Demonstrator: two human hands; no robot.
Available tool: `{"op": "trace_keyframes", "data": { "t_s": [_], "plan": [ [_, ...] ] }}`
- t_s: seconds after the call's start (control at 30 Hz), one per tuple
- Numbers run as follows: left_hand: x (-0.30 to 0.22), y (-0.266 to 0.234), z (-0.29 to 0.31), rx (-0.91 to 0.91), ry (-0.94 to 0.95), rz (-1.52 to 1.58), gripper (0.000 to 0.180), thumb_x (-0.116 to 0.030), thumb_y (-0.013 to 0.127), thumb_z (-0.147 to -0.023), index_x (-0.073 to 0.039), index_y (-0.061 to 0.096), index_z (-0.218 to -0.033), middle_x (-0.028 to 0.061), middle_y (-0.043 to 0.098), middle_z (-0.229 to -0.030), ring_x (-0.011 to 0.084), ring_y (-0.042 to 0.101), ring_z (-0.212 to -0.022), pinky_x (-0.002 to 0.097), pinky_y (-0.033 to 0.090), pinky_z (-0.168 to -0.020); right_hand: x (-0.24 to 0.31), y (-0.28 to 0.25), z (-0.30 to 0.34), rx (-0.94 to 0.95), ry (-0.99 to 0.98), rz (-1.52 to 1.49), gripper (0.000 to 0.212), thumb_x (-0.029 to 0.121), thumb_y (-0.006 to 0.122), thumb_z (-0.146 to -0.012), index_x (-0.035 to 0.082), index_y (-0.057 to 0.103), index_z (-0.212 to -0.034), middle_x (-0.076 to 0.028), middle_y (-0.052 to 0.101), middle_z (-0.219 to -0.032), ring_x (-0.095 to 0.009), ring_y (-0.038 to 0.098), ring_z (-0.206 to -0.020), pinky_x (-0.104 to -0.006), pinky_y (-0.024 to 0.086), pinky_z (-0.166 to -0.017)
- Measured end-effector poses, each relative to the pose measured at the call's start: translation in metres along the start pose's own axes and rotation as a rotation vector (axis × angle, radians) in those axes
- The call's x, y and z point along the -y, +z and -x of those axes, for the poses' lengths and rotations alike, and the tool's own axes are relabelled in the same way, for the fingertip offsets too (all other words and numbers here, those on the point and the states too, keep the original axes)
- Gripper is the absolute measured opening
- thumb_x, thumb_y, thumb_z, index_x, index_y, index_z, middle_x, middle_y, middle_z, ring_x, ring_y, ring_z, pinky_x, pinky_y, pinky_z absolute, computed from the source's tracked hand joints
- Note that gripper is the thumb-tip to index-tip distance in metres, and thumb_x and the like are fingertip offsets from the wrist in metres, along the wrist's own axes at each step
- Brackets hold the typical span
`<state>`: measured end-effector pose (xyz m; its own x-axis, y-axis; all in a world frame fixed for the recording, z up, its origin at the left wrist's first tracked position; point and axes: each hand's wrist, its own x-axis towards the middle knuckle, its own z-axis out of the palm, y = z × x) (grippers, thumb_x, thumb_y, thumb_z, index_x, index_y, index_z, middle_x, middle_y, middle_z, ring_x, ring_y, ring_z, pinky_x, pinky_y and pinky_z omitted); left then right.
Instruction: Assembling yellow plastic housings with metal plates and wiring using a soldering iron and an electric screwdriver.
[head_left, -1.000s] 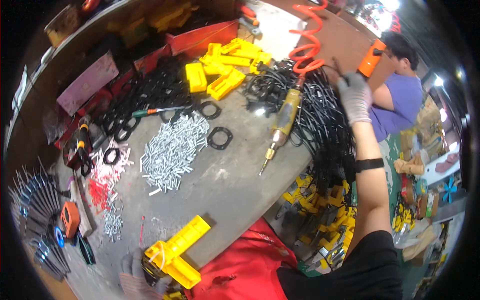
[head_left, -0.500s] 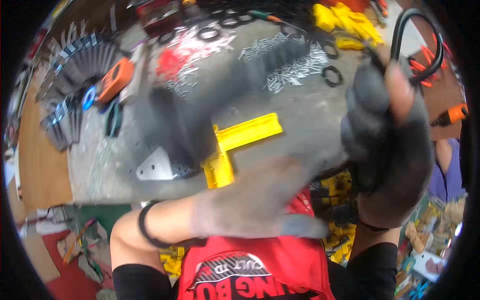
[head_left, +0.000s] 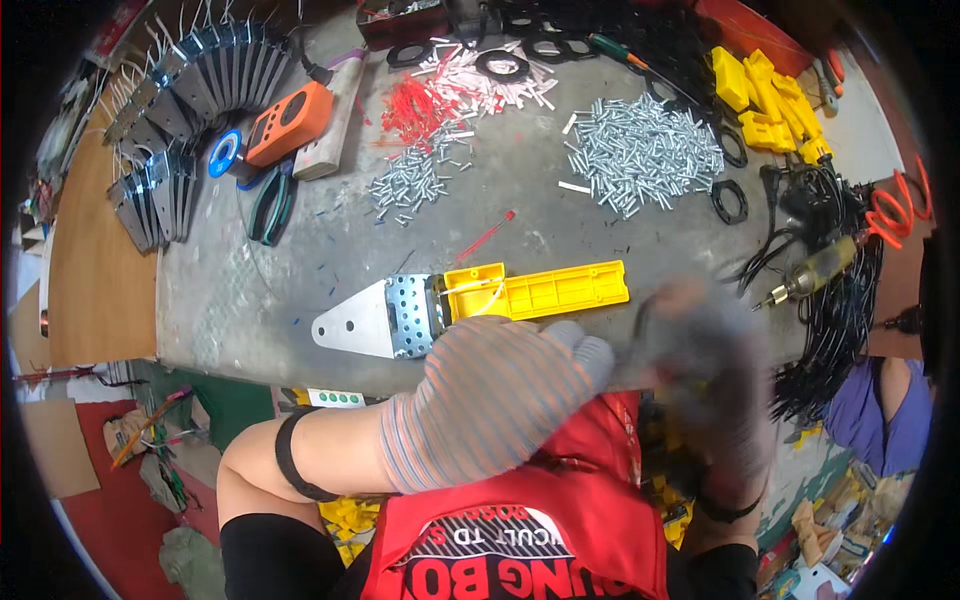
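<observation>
My left hand (head_left: 505,395), in a grey striped glove, is at the table's near edge, its fingers curled and whatever they hold hidden. To its right my right hand (head_left: 710,370), gloved in grey, is smeared by motion, so its fingers cannot be made out. A dark blurred strand shows by its fingers. Just beyond my left hand lies a yellow plastic handle shell (head_left: 565,290) with ribs inside and white wires in its left part. Joined to its left end are a perforated metal guard (head_left: 412,315) and a grey tapered metal plate (head_left: 355,325).
Screws (head_left: 645,155) lie heaped beyond the handle, with a smaller screw pile (head_left: 415,180) to the left. A power screwdriver (head_left: 815,270) and black cables (head_left: 840,340) are at right. Pliers (head_left: 270,205), an orange meter (head_left: 290,122) and metal plates (head_left: 155,200) are at left.
My right hand has come down and inward from the upper right, where a looped black cable showed by it. My left hand's fingers have curled. The handle and guard now lie nearly level.
</observation>
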<state>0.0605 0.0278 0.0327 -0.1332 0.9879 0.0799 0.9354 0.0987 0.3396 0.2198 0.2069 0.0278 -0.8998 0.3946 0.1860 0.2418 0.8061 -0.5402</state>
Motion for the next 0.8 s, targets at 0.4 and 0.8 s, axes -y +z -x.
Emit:
{"op": "trace_keyframes", "data": {
  "t_s": [0.4, 0.8],
  "plan": [
    [0.035, -0.054, -0.029, -0.127, -0.008, 0.061, 0.02, -0.018, 0.069, -0.081, -0.011, 0.07, -0.1, 0.0106, 0.062, -0.085, 0.0295, 0.06, -0.076, 0.0398, 0.047, -0.064, 0.015, 0.016, -0.022, -0.057, 0.134, -0.774, 0.015, 0.016, 0.07, -0.083, 0.004, 0.065, -0.089, -0.004, 0.062, -0.072, -0.014, 0.059, -0.06, -0.0291, 0.043, -0.053],
    [0.093, 0.012, -0.129, 0.099, 0.044, -0.156, 0.01, -0.012, 0.064, -0.079, -0.008, 0.066, -0.088, 0.0147, 0.062, -0.086, 0.0367, 0.062, -0.085, 0.0441, 0.05, -0.072, 0.02, 0.043, -0.04, -0.236, 0.603, -1.207, 0.017, 0.021, 0.064, -0.089, 0.006, 0.06, -0.082, 0.002, 0.054, -0.07, -0.005, 0.045, -0.058, -0.0225, 0.033, -0.051]
  ]
}}
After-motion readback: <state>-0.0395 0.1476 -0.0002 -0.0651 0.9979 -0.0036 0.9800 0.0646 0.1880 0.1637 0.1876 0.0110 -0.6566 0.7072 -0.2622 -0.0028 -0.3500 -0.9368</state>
